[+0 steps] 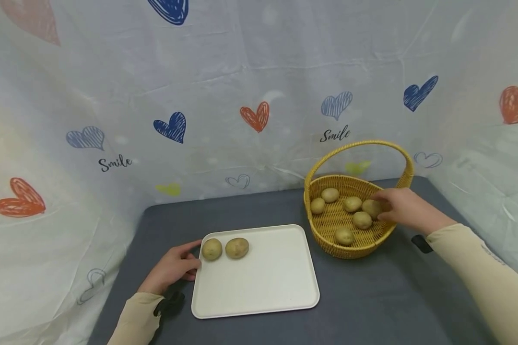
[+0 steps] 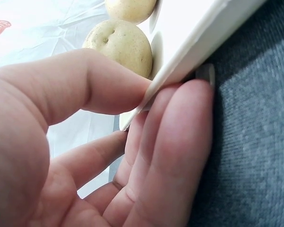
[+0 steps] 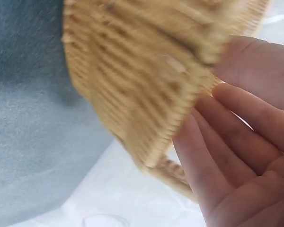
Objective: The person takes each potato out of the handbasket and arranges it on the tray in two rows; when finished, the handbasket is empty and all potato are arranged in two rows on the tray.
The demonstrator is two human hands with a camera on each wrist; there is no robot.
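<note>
At the tray's left edge, my left hand (image 1: 172,266) pinches the white tray (image 1: 259,282), thumb on the rim and fingers against its side and underside in the left wrist view. Two potatoes lie side by side at its far left: a rounder potato (image 1: 212,249) and a longer potato (image 1: 237,247). Over the right side of the yellow wicker basket (image 1: 338,251), my right hand (image 1: 403,207) reaches in and holds a potato (image 1: 371,209) between thumb and fingers. In the right wrist view the basket's side (image 3: 132,85) hides those fingertips and the potato.
Several other potatoes lie in the basket, among them one potato (image 1: 344,236) near its front. A tall arched handle (image 1: 358,143) spans the basket. The dark grey table (image 1: 349,302) ends at a white curtain (image 1: 216,158) printed with hearts.
</note>
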